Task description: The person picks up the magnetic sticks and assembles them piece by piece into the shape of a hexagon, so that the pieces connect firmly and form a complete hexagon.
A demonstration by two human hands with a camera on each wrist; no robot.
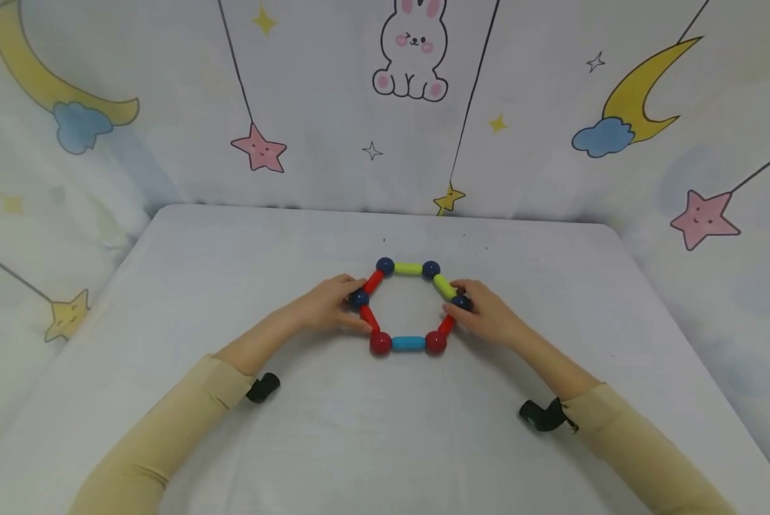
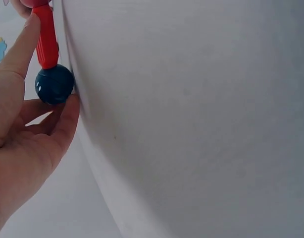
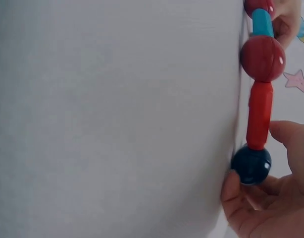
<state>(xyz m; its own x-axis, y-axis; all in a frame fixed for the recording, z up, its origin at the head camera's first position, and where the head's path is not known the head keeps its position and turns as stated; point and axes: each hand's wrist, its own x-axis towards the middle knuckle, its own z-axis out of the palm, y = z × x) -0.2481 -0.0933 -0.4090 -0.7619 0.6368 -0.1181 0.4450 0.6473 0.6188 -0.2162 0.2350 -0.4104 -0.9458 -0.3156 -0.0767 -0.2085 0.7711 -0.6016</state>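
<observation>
A hexagon [image 1: 408, 343] of toy balls and short rods lies flat on the white table. Two red balls and a light blue rod form its near side; dark blue balls mark the other corners, joined by red and yellow-green rods. My left hand [image 1: 330, 304] holds the left corner, fingers bent at the dark blue ball [image 2: 54, 84] and thumb against the red rod [image 2: 47, 39]. At the right corner, my right hand [image 1: 488, 313] has its fingers round another dark blue ball [image 3: 251, 164]. Its thumb is beside the red rod [image 3: 260, 115] there.
The white-covered table [image 1: 398, 436] reaches back to a hanging cloth [image 1: 333, 86] printed with moons, stars and a rabbit. Dark wrist-worn devices, one by the left cuff [image 1: 264, 388] and one by the right [image 1: 542, 416], sit close above the table.
</observation>
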